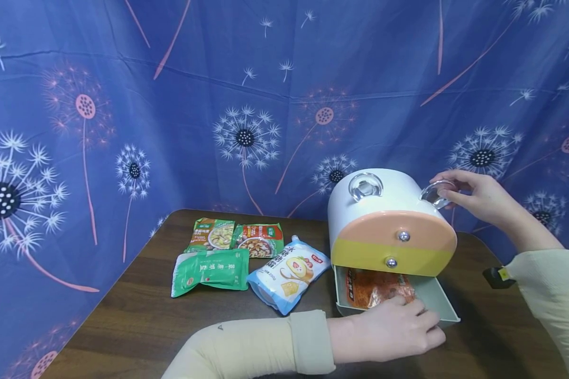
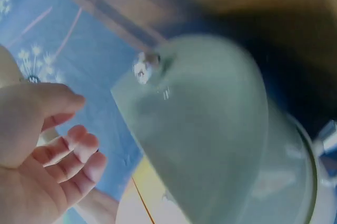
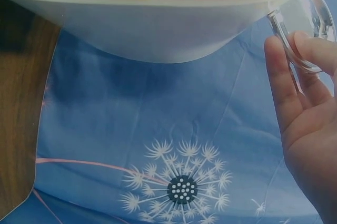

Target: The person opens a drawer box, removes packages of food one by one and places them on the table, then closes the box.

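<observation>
A white rounded storage box [image 1: 379, 192] with orange and yellow drawer fronts stands on the right of the table. Its pale green bottom drawer [image 1: 436, 297] is pulled out, and an orange packet [image 1: 374, 287] lies inside. Over the drawer's front hovers my left hand [image 1: 389, 329], fingers loosely bent; the left wrist view shows nothing in it, apart from the drawer front with its silver knob [image 2: 146, 67]. Thumb and fingers of my right hand [image 1: 479, 197] pinch the clear ear-shaped piece [image 3: 316, 29] on the box's upper right. A matching clear ear [image 1: 366, 187] sits at upper left.
Left of the box lie a blue-and-white pouch [image 1: 289, 273], a green pouch [image 1: 211, 270], a green-brown packet [image 1: 211, 235] and a red-green packet [image 1: 258, 240]. Behind the wooden table [image 1: 137, 310] hangs a blue dandelion-print curtain [image 1: 194, 131].
</observation>
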`<state>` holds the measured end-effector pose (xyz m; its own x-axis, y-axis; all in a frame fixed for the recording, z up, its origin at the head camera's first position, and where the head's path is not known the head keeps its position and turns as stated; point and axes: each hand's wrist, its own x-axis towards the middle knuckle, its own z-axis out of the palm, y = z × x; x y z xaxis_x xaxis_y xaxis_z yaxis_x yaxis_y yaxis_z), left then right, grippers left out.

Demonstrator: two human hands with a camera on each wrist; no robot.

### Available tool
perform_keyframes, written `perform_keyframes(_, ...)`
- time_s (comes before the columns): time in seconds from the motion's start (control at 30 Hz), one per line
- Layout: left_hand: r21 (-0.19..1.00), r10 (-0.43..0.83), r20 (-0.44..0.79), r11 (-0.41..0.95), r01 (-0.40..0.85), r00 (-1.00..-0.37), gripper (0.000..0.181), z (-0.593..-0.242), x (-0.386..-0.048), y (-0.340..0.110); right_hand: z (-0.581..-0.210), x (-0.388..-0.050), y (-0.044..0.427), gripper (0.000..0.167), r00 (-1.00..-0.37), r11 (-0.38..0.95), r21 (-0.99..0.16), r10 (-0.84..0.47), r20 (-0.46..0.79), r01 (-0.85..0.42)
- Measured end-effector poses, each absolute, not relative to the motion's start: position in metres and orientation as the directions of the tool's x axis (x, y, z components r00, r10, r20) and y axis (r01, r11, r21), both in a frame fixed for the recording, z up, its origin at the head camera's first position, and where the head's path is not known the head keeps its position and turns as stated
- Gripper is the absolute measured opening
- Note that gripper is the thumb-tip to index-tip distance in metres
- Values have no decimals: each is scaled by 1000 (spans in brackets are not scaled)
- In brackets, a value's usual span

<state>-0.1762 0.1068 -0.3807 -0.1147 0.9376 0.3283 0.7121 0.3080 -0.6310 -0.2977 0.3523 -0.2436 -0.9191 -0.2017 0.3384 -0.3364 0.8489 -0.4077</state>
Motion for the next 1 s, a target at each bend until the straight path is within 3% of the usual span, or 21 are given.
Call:
perform_keyframes(0.17, -591, 937, 274, 341, 731, -216, 28, -363, -188, 105, -245, -297, 353, 39, -919, 848, -412, -197, 342, -335)
perform_keyframes(0.3, -535, 929, 184, 368, 761, -320, 39, -355, -198, 109, -245, -297, 354, 40, -922, 846, -419, -194, 334, -330)
perform_keyframes(0.43, -475, 925, 81, 364, 801, -372, 42, -353, -208, 114, -245, -297, 353, 41, -925, 844, -424, -195, 327, -328)
perform_keyframes(0.57, -409, 928, -33, 327, 852, -372, 44, -353, -217, 121, -245, -297, 353, 43, -928, 846, -423, -197, 317, -324)
perform_keyframes(0.73, -410, 935, -155, 232, 882, -318, 44, -355, -225, 130, -247, -297, 354, 43, -927, 850, -417, -194, 321, -322)
perform_keyframes(1.0, -265, 958, -162, 187, 946, -235, 30, -356, -245, 137, -246, -297, 352, 44, -924, 853, -410, -188, 333, -322)
